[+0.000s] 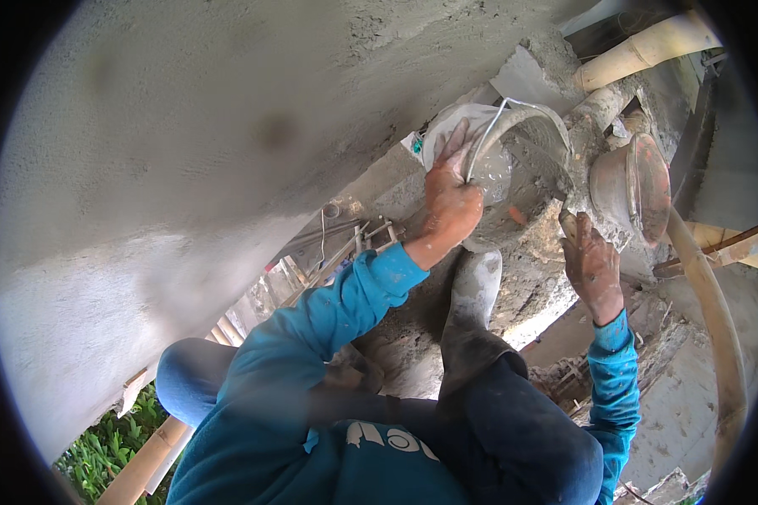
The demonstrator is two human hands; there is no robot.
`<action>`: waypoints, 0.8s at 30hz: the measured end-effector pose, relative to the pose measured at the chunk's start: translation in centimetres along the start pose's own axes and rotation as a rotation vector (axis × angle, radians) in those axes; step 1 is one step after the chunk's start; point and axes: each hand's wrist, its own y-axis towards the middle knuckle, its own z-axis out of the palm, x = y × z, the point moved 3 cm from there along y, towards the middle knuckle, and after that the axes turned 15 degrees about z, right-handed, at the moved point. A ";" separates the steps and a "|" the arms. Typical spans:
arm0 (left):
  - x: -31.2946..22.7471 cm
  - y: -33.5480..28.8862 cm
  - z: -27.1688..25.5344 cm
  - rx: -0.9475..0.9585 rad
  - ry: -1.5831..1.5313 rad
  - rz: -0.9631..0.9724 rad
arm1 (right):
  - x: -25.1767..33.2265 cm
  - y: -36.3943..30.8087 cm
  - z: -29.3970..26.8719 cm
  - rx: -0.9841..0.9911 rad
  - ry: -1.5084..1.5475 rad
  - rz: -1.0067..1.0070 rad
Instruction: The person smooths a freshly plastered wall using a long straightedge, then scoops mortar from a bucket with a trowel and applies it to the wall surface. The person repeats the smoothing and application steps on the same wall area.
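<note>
Bucket [544, 135] was tilted beside the wall [227, 126], its rim gripped by the left hand [452, 198], fingers spread along the outside; the right hand [594, 263] was wrapped round a tool handle [568, 225]. Cement-caked, it was likely stiff, weighty and slippery, best held by rim or wire bail [484, 135]. Another bucket [612, 187] leaned at right. No label was legible; the shirt [345, 471] bore pale lettering.

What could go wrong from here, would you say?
The bucket appears tilted, with the left hand at its rim; if that hold slipped, it might spill toward the nearby boot. The second bucket also sits at an angle, close to the right hand, so a knock could perhaps topple it. The rough, uneven ground beside the boot might make footing unsteady.
</note>
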 end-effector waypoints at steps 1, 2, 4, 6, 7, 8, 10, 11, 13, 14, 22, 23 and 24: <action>0.1 -0.4 0.2 0.027 0.033 -0.004 | 0.6 0.7 0.4 0.090 -0.007 0.000; 0.5 -0.6 0.3 -0.013 -0.033 -0.009 | 1.4 1.2 0.7 0.180 -0.016 -0.001; 1.2 -0.9 0.6 -0.088 -0.189 -0.019 | 1.7 0.9 0.6 0.258 0.008 -0.079; 1.4 -1.7 0.0 -0.079 -0.077 -0.065 | 1.3 -0.1 1.2 0.243 0.112 -0.272; 1.3 -2.2 0.0 -0.062 0.020 -0.054 | 1.8 0.2 1.3 0.468 0.241 -0.187; 1.3 -2.6 0.0 -0.043 0.115 -0.045 | 2.4 0.3 1.0 0.598 0.263 -0.129; 1.8 -3.2 -0.2 -0.041 0.109 -0.074 | 3.7 0.4 0.5 0.856 0.305 -0.007; 2.3 -3.3 -0.4 -0.044 0.109 -0.069 | 4.1 0.7 0.9 0.974 0.314 -0.006; 2.9 -3.1 -1.0 -0.015 0.067 -0.085 | 4.4 0.6 1.1 1.066 0.422 0.090; 3.1 -2.7 -1.3 0.017 0.026 -0.106 | 4.4 0.7 0.8 1.063 0.465 0.126; 4.0 -2.5 -3.0 0.036 0.093 -0.167 | 3.3 1.0 -0.9 0.360 0.247 0.027; 4.3 -2.3 -3.0 0.046 0.043 -0.243 | 3.4 1.1 0.0 0.259 0.162 0.011; 4.5 -2.1 -3.1 0.056 -0.008 -0.318 | 3.4 1.2 1.1 0.158 0.079 -0.006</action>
